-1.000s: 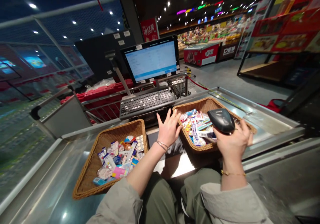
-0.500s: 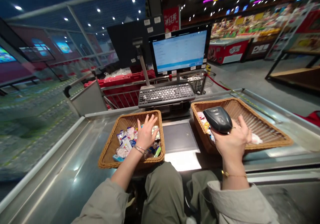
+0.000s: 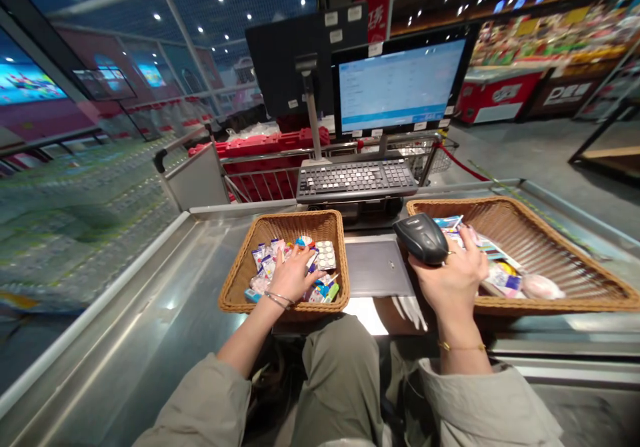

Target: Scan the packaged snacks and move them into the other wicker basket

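Two baskets flank the counter plate (image 3: 374, 268). Left hand (image 3: 291, 275) is palm-down in the left basket (image 3: 235, 280), fingers spread over the small packets (image 3: 320, 260); can't tell if it has pinched one. Right hand (image 3: 453, 280) is wrapped firmly around the scanner (image 3: 421, 237), held over the right basket (image 3: 550, 224) rim. Looks like the pick step; a scan needs one packet singled out, barcode toward the scanner.

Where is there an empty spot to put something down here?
The shiny metal counter left of the left wicker basket is bare. The flat grey panel between both baskets is free. The right wicker basket has bare weave at its far right. Crowded: the left basket, where the left hand rests on small packets.
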The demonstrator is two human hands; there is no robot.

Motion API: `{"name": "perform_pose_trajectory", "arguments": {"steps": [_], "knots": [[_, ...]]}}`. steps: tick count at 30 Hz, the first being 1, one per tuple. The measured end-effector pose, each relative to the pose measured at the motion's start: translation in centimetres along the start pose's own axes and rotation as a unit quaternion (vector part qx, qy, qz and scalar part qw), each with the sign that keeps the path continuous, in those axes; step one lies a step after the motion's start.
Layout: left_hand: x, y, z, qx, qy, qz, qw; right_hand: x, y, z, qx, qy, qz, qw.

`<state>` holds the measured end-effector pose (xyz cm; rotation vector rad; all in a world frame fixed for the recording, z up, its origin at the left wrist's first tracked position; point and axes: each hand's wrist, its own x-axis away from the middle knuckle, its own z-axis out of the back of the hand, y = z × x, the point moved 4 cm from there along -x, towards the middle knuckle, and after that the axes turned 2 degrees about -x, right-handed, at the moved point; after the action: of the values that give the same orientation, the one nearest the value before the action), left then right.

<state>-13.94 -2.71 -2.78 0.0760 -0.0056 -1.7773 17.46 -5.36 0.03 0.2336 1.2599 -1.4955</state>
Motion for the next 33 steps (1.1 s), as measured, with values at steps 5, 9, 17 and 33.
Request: {"name": "perform_pose_trajectory", "arguments": {"steps": [5,9,17,33], "knots": [[0.7,2.2,0.7,-0.065,-0.106,0.029,0.992,0.2,-0.5,-0.4,-0.007,-0.017,-0.005,1.0],[0.1,3.8,0.7,-0.116,-0.195,0.059,0.972,0.5,-0.6,-0.5,-0.011,-0.027,-0.007,1.0],[-1.2,5.4,-0.3,-0.141,-0.236,0.067,0.959,0.8,-0.7,-0.6,-0.016,-0.03,-0.001,0.999],[0.6,1.9,1.4,0.059,-0.077,-0.053,0.994,0.8,-0.7,-0.5,-0.015,-0.03,-0.014,0.999]]}}
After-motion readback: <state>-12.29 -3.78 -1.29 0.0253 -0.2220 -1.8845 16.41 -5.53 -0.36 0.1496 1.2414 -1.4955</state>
